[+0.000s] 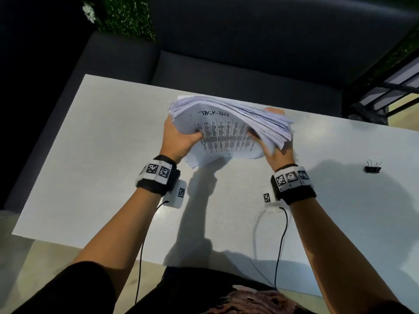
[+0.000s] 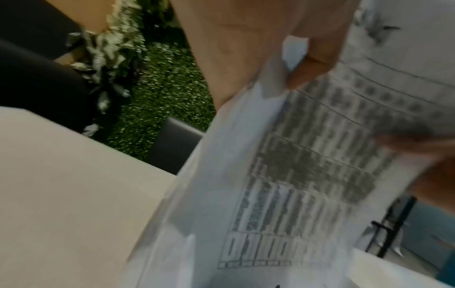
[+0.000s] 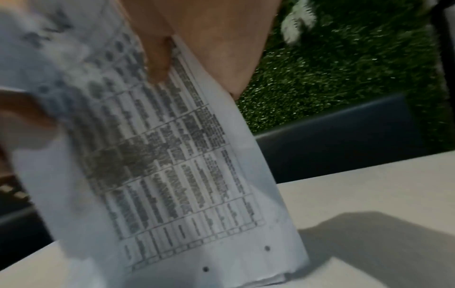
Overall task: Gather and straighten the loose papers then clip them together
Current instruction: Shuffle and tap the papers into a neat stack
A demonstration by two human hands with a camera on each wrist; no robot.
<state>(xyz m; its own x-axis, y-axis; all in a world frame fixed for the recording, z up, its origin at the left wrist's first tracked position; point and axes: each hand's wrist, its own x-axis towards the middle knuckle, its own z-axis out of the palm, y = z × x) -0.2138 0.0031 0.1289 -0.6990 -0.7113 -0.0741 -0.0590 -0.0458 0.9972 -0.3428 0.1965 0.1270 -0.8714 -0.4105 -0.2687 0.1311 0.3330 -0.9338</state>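
A thick stack of white papers (image 1: 229, 130) with a printed table and handwriting on the top sheet stands on its lower edge on the white table (image 1: 90, 155), tilted towards me. My left hand (image 1: 179, 137) grips its left side, thumb on the printed face. My right hand (image 1: 274, 146) grips the right side, where the sheets fan out unevenly. The wrist views show the same papers (image 2: 283, 175) (image 3: 172, 165) close up and blurred, with a thumb (image 3: 158, 58) pressed on the print. A black binder clip (image 1: 373, 168) lies on the table well to the right of my right hand.
A dark sofa (image 1: 226, 64) runs along the table's far edge. A green hedge wall (image 1: 127, 17) stands behind it. A dark metal rack (image 1: 385, 91) is at the far right. Cables hang from both wrist bands towards me.
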